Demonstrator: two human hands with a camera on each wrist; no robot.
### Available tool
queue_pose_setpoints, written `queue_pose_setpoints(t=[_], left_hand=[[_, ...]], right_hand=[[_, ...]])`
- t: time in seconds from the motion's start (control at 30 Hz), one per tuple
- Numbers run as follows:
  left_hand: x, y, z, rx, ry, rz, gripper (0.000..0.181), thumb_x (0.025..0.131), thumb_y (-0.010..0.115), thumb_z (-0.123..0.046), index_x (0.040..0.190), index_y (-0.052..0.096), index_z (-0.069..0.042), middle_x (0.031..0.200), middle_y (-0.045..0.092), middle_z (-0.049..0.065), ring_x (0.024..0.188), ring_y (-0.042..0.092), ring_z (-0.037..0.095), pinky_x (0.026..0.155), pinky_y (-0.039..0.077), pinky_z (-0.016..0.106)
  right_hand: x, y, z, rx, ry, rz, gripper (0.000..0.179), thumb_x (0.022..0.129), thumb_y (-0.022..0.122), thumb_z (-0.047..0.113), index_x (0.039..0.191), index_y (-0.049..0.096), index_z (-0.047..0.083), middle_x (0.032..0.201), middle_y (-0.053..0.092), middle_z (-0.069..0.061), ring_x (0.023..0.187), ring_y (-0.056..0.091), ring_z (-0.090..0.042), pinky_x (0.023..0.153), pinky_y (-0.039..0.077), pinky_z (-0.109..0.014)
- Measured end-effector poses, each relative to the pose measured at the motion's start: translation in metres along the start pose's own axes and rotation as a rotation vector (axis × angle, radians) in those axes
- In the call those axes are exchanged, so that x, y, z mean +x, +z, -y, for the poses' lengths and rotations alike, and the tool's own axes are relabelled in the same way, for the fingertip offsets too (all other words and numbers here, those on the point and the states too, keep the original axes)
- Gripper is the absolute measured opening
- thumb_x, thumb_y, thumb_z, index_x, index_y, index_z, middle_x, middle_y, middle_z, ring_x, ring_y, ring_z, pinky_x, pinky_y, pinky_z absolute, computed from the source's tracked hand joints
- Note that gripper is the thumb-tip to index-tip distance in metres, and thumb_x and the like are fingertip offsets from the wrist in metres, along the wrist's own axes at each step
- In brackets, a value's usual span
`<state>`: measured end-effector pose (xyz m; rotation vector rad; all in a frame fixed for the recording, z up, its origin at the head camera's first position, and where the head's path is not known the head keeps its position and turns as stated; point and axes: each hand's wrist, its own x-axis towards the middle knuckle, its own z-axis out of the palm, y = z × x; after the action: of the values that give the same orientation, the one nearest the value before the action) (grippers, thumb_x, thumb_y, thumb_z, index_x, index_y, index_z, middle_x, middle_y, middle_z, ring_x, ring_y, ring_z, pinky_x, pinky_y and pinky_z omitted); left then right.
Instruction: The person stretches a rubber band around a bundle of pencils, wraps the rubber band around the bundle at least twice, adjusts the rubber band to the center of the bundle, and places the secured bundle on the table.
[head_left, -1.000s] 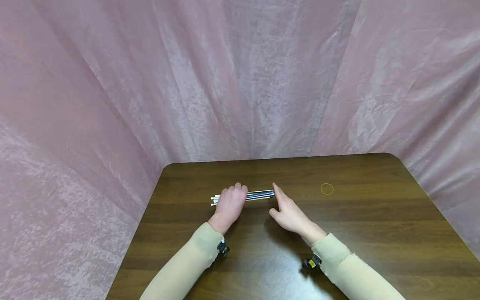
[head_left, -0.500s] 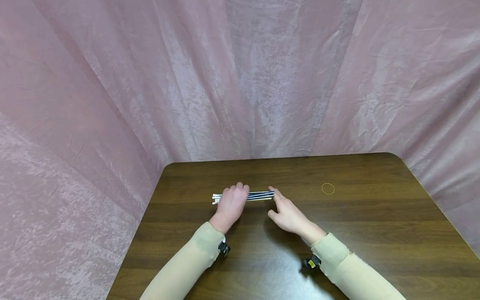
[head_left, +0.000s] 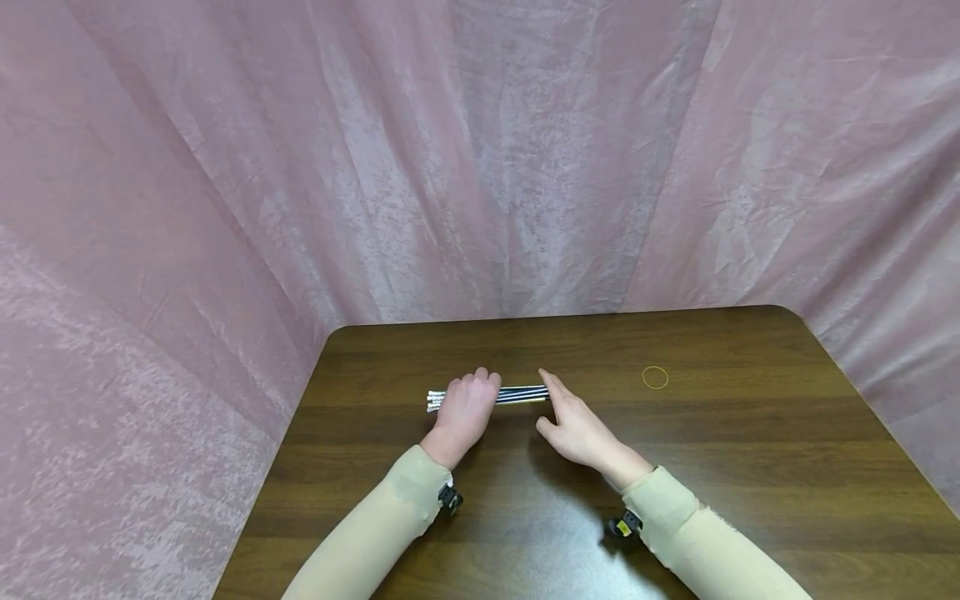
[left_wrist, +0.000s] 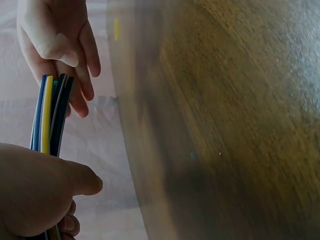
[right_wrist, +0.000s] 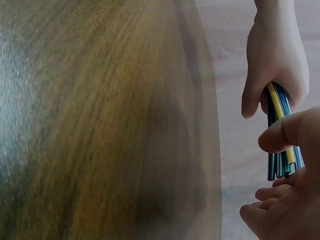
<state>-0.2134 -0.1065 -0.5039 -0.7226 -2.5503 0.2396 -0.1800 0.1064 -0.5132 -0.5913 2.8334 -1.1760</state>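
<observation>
My left hand (head_left: 467,410) grips a bundle of thin pencils (head_left: 521,394) around its middle, above the table. Pale, whitish ends stick out on its left side in the head view. Dark blue, black and yellow shafts with flat ends show in the left wrist view, where the bundle (left_wrist: 46,112) rises out of the fist. My right hand (head_left: 577,427) stands at the bundle's right end, its fingers extended across the flat tips and the thumb apart. In the right wrist view the right thumb (right_wrist: 277,137) passes in front of the shafts. The left palm hides the bundle's middle.
A thin yellow rubber band (head_left: 656,377) lies on the brown wooden table (head_left: 750,450), to the right of both hands. Pink curtains (head_left: 525,167) hang behind the table's far edge and at its sides. Each wrist carries a small black camera.
The left hand and bundle have shifted slightly right. The pencils' left ends sit more even than before. The right fingers bent over the bundle's right end, then straightened again.
</observation>
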Motion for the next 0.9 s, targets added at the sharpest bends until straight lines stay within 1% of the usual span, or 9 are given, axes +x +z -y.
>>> queue_pose_setpoints(t=[0.1,0.23,0.33,0.43,0.47,0.53,0.63,0.73,0.9], left_hand=[[-0.0004,0.0012,0.0001,-0.007,0.002,0.006,0.012,0.087,0.065,0.003,0.083,0.063,-0.009,0.076,0.059,0.008,0.061,0.062,0.023,0.052,0.05,0.037],[-0.0011,0.0029,0.001,-0.032,0.003,0.012,0.012,0.086,0.066,0.002,0.082,0.062,-0.009,0.076,0.059,0.008,0.061,0.062,0.023,0.052,0.051,0.038],[-0.0009,0.0036,0.0022,-0.062,-0.002,0.031,0.012,0.082,0.072,-0.004,0.083,0.062,-0.009,0.076,0.059,0.007,0.062,0.063,0.023,0.052,0.052,0.038],[-0.0008,0.0034,0.0032,-0.077,-0.003,0.05,0.018,0.077,0.078,-0.009,0.084,0.062,-0.009,0.078,0.059,0.006,0.063,0.063,0.023,0.053,0.052,0.038],[-0.0009,0.003,0.0033,-0.081,0.0,0.046,0.02,0.075,0.08,-0.011,0.084,0.062,-0.009,0.078,0.059,0.006,0.063,0.063,0.023,0.053,0.052,0.038],[-0.0011,0.0023,0.0029,-0.073,0.011,0.03,0.019,0.076,0.079,-0.009,0.083,0.061,-0.009,0.077,0.059,0.006,0.062,0.063,0.023,0.053,0.052,0.037],[-0.0013,0.0009,0.0021,-0.045,0.033,-0.015,0.013,0.08,0.073,-0.003,0.082,0.061,-0.009,0.075,0.058,0.007,0.061,0.062,0.023,0.051,0.049,0.036],[-0.0013,-0.0005,0.0014,0.006,0.052,-0.058,0.013,0.084,0.066,0.003,0.081,0.061,-0.008,0.075,0.057,0.007,0.06,0.06,0.023,0.05,0.047,0.035],[-0.0011,0.0004,0.0017,0.089,0.066,-0.111,0.015,0.086,0.059,0.003,0.079,0.058,-0.009,0.074,0.054,0.007,0.061,0.058,0.022,0.051,0.043,0.033]], right_hand=[[-0.0003,0.0008,0.0004,-0.005,-0.005,0.002,0.078,0.09,0.06,0.012,0.157,0.02,0.002,0.16,0.026,-0.02,0.147,0.026,-0.033,0.115,0.027,-0.049],[-0.0002,0.0012,0.0003,-0.013,0.012,0.007,0.079,0.09,0.06,0.013,0.157,0.019,0.003,0.16,0.025,-0.02,0.147,0.025,-0.034,0.115,0.026,-0.049],[0.0007,0.0006,0.0007,-0.014,0.015,0.006,0.079,0.09,0.06,0.013,0.157,0.019,0.003,0.16,0.025,-0.02,0.147,0.025,-0.035,0.115,0.026,-0.05],[0.0009,-0.0002,0.0012,-0.013,0.013,0.002,0.079,0.09,0.06,0.013,0.157,0.02,0.002,0.159,0.026,-0.021,0.146,0.025,-0.036,0.115,0.026,-0.05],[0.0007,-0.0004,0.0012,-0.013,0.009,-0.001,0.079,0.09,0.06,0.013,0.156,0.02,0.001,0.159,0.026,-0.022,0.146,0.026,-0.037,0.114,0.026,-0.05],[0.0003,-0.0006,0.0005,-0.011,0.012,0.0,0.079,0.09,0.06,0.013,0.157,0.02,0.001,0.159,0.026,-0.022,0.146,0.025,-0.037,0.115,0.026,-0.05],[-0.0005,-0.0013,-0.0012,-0.014,0.018,-0.003,0.078,0.091,0.061,0.013,0.156,0.02,0.001,0.159,0.026,-0.022,0.146,0.025,-0.037,0.114,0.026,-0.05],[-0.0012,-0.0023,-0.0022,-0.016,0.018,-0.006,0.078,0.091,0.06,0.014,0.156,0.021,0.0,0.159,0.026,-0.023,0.146,0.026,-0.038,0.114,0.027,-0.051],[-0.0015,-0.0033,-0.002,-0.02,0.007,-0.01,0.078,0.091,0.06,0.013,0.156,0.02,0.0,0.159,0.026,-0.023,0.146,0.025,-0.037,0.114,0.026,-0.052]])
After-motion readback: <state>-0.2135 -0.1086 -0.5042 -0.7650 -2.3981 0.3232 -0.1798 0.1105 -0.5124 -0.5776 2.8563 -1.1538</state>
